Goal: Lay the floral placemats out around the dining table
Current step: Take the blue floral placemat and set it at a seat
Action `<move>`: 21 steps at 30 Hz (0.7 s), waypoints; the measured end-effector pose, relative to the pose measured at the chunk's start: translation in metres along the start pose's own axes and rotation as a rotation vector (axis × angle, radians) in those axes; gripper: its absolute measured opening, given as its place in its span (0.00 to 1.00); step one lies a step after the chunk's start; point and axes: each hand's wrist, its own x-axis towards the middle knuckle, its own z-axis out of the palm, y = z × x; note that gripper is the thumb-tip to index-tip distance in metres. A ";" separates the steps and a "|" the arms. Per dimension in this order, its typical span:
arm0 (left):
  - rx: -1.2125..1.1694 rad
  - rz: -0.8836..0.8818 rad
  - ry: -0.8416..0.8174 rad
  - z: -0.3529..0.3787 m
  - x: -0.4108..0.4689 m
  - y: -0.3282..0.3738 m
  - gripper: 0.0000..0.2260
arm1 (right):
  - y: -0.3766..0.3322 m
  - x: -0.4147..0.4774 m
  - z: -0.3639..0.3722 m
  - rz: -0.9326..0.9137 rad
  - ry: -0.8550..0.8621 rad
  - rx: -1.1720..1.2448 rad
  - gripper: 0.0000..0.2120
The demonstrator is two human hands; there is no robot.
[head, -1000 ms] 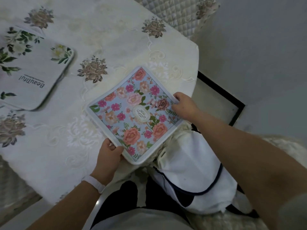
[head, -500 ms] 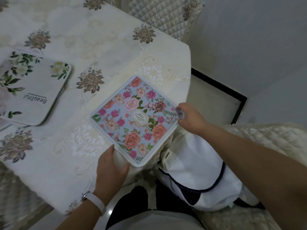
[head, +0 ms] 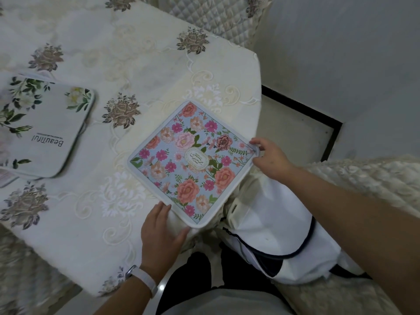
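A blue floral placemat is laid cornerwise at the near corner of the cloth-covered dining table.

Its right corner is pinched by the fingertips of the right hand; the left hand is laid open and flat on the tablecloth, touching the mat's near-left edge without gripping it. The mat's near corner overhangs the table edge. A white placemat printed with green leaves is seen well apart at the left. A white bag is crowded against the table's edge just beside the blue mat, and a quilted chair back is seen beyond the table.
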 end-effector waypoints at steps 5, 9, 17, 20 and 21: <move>0.006 0.022 0.011 0.001 0.001 0.000 0.35 | -0.001 0.002 -0.005 0.001 -0.018 0.023 0.25; -0.012 0.014 0.008 0.000 0.001 -0.001 0.36 | 0.001 0.000 -0.005 -0.059 -0.039 -0.040 0.28; -0.019 0.029 0.022 0.006 -0.001 -0.005 0.35 | 0.015 0.004 -0.013 -0.231 -0.124 -0.198 0.36; -0.017 0.054 0.056 0.007 0.000 -0.003 0.34 | 0.022 0.008 -0.018 -0.257 -0.162 -0.288 0.38; -0.012 0.060 0.064 0.008 0.001 -0.002 0.33 | 0.023 0.010 -0.020 -0.261 -0.166 -0.304 0.38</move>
